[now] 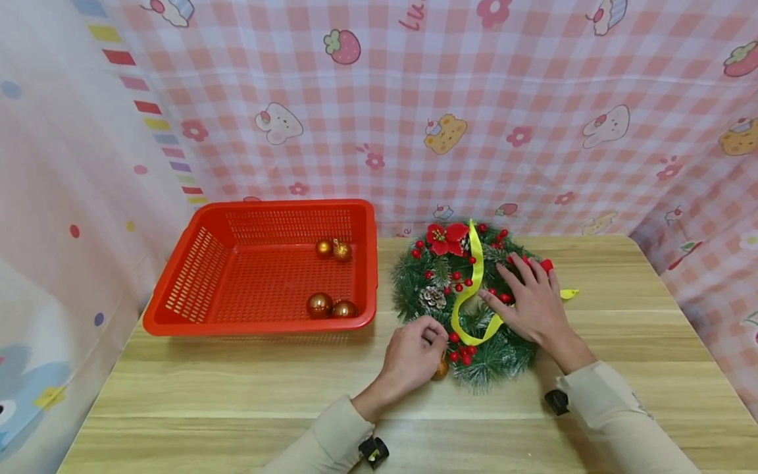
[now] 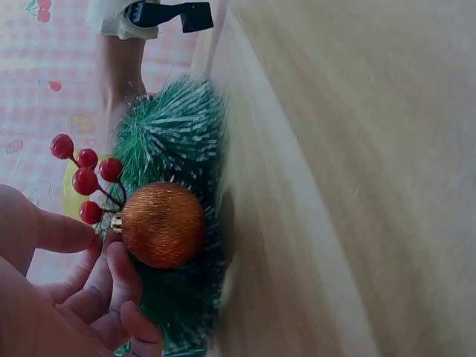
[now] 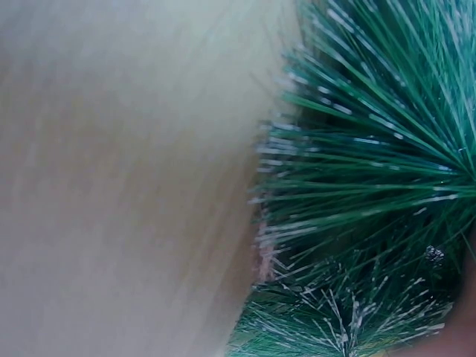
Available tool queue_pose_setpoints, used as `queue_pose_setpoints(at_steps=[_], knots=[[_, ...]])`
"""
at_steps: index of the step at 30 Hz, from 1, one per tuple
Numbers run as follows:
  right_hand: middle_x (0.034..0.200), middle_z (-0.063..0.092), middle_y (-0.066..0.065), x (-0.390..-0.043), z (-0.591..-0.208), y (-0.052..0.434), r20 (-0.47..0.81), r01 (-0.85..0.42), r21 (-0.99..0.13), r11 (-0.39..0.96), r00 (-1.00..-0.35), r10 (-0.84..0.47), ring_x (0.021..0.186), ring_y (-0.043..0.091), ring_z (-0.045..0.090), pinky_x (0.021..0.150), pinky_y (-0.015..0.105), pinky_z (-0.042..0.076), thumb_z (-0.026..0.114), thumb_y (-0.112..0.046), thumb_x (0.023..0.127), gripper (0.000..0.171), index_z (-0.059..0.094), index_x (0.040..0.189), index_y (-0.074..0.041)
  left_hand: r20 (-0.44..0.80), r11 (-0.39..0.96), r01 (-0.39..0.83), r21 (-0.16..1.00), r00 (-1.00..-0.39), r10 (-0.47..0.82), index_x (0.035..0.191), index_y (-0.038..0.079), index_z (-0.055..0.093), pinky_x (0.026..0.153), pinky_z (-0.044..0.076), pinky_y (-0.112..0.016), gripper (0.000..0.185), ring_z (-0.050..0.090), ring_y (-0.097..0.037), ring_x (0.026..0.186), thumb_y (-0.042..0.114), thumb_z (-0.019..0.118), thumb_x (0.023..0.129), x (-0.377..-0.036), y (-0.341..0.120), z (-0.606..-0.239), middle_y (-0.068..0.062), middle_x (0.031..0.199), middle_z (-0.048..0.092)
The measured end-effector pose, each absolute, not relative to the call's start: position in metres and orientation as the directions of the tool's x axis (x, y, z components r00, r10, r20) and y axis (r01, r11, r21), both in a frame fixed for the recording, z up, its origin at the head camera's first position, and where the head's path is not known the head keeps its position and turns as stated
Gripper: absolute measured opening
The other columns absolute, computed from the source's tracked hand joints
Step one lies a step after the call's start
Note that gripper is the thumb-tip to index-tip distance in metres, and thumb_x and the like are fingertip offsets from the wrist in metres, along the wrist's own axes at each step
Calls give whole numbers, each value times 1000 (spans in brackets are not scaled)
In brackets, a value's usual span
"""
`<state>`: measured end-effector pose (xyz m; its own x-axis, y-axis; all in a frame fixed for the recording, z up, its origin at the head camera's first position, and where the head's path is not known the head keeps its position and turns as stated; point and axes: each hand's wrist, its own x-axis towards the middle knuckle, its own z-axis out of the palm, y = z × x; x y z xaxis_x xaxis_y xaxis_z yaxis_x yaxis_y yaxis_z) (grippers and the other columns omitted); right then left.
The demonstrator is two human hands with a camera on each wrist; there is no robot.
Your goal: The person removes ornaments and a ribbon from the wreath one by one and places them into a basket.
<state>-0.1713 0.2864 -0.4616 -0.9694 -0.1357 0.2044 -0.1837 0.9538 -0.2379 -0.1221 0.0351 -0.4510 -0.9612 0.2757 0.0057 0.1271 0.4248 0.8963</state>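
Observation:
A green Christmas wreath (image 1: 491, 362) lies on the table, dressed with red berries, a red poinsettia (image 1: 445, 238), a pinecone (image 1: 433, 298) and a yellow ribbon (image 1: 458, 316). At its near left edge my left hand (image 1: 414, 352) pinches the top of a glittery copper bauble (image 2: 163, 224), just by its gold cap. The bauble sits against the frosted needles, beside a sprig of red berries (image 2: 85, 181). My right hand (image 1: 535, 306) rests on the wreath's right side with fingers spread, partly covering a red decoration there. Only needles and a sliver of skin show in the right wrist view.
To the left stands a red plastic basket (image 1: 260, 326) with slotted walls. Inside it are two small gold baubles (image 1: 341, 251) and two larger copper ones (image 1: 320, 305). Behind the wooden table (image 1: 249, 401) hangs a pink checked curtain (image 1: 391, 118).

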Motion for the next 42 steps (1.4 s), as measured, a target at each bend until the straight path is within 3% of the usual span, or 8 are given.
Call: queue_pose_setpoints(at_steps=[11,20,29,35,42], knots=[[155,33,24,-171,-461,286,229,-195,-233,953,-963,-141,140,52,24,111,72,14,53,-60,93,75,51,143,-3,-13,394,125,910,-944,330,90,19,65,64,45,-23,9,55,-3,64,15,60,97,-128,38,-445,9,75,62],[154,34,23,-171,-460,285,235,-199,-233,952,-961,-143,140,52,25,111,72,14,54,-59,93,74,52,142,-4,-40,283,55,957,-947,319,92,13,66,68,46,-22,7,53,-5,67,13,60,97,-132,46,-442,5,77,60],[154,34,24,-171,-459,284,239,-202,-234,951,-960,-144,139,52,25,110,71,14,55,-59,93,74,52,142,-3,42,353,191,916,-920,391,89,17,65,65,43,-20,9,51,-2,64,14,61,96,-127,46,-437,9,74,59],[155,33,24,-171,-459,283,232,-196,-239,951,-963,-141,140,52,24,111,71,14,55,-59,93,74,52,142,-4,31,321,175,931,-912,408,91,17,66,64,44,-19,8,52,-3,66,14,61,97,-126,42,-434,8,76,60],[155,33,23,-170,-461,285,223,-190,-242,951,-965,-136,140,52,24,111,71,13,54,-59,93,74,51,143,-4,38,282,174,943,-902,430,94,15,65,65,46,-22,7,53,-6,69,15,59,98,-124,36,-426,-1,82,64]])
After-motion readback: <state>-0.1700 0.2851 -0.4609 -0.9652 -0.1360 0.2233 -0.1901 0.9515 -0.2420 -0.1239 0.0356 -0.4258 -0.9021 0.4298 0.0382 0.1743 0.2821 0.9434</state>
